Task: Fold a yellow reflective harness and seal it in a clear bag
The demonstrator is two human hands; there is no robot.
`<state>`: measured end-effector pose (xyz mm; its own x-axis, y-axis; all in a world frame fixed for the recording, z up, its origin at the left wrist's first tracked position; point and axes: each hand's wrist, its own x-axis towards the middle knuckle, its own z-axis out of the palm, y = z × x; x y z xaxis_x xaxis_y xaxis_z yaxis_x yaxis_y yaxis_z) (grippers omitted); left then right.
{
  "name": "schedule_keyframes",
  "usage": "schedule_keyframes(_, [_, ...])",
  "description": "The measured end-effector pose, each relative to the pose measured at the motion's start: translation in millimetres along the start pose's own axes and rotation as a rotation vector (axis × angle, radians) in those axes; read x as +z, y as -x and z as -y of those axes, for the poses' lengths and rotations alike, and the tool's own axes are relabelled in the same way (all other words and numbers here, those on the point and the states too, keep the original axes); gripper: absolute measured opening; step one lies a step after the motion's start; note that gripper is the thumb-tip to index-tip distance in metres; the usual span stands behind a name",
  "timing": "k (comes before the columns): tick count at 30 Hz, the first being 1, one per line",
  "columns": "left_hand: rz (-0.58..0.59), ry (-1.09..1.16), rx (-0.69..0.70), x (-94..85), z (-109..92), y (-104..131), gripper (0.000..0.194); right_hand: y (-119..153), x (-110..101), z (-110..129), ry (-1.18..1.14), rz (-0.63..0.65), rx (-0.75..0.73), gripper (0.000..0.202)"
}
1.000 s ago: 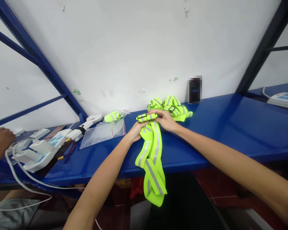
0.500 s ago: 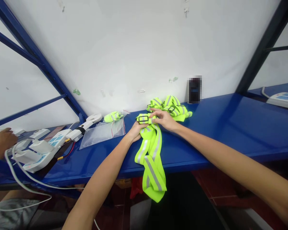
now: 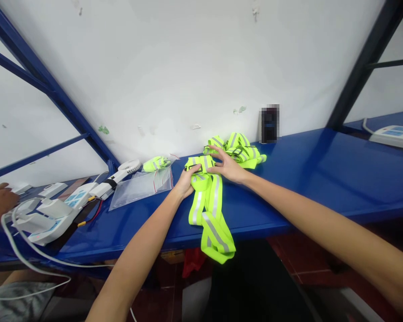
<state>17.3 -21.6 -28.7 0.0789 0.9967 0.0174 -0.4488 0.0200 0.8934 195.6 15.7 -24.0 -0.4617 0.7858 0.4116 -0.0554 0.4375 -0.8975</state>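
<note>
A neon yellow strap (image 3: 216, 194) with a grey reflective stripe hangs in loops over the front edge of the blue table. My left hand (image 3: 185, 182) grips its folded upper part, thumb on the black buckle (image 3: 195, 168). At the right end of that folded part is my right hand (image 3: 225, 165), thumb touching the strap and fingers apart above it. More neon straps (image 3: 245, 154) lie bundled behind my right hand, against the wall. Another neon bundle (image 3: 155, 163) rests on clear plastic bags (image 3: 143, 187) to the left.
A white handheld fan (image 3: 129, 167), a white power strip with plugs (image 3: 50, 228) and cables are at the left. Another person's hand (image 3: 0, 203) is at the far left. A dark pixelated object (image 3: 269, 124) stands by the wall. Another power strip (image 3: 394, 135) lies far right.
My left thumb has moved onto the buckle. The fingers of my right hand have spread, and the hanging loop has risen slightly. The view has shifted a little.
</note>
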Motion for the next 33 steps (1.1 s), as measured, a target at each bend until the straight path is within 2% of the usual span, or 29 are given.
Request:
schedule_keyframes(4, [-0.067, 0.077, 0.099, -0.1, -2, -5, 0.035, 0, 0, 1, -0.013, -0.049, 0.169, 0.073])
schedule_keyframes(6, [-0.097, 0.101, 0.146, -0.8, -3, -6, 0.036, 0, 2, 3, -0.026, -0.044, 0.193, 0.069])
schedule_keyframes(9, [-0.111, 0.123, 0.17, -1.1, -3, -7, 0.037, 3, 7, 6, -0.097, -0.019, 0.19, 0.075])
schedule_keyframes(13, [-0.05, 0.125, 0.156, -0.2, -2, -6, 0.041, 5, 11, 8, -0.23, -0.044, 0.255, 0.083])
schedule_keyframes(17, [0.013, 0.099, 0.197, -0.2, 0, -5, 0.043, 3, 11, 10, -0.332, -0.091, 0.318, 0.083])
schedule_keyframes(23, [0.043, 0.082, 0.179, 0.7, 2, -5, 0.044, 1, 12, 5, -0.308, -0.11, 0.353, 0.081])
schedule_keyframes(27, [0.026, 0.116, 0.156, 1.3, -2, -5, 0.046, 1, 14, 0, -0.281, -0.118, 0.338, 0.064])
schedule_keyframes(31, [0.022, 0.127, 0.127, 1.3, -6, -5, 0.054, -2, 14, 4, -0.375, -0.202, 0.341, 0.028])
schedule_keyframes(33, [0.019, 0.122, 0.12, 1.1, -7, -6, 0.056, -3, 13, 6, -0.385, -0.204, 0.373, 0.017])
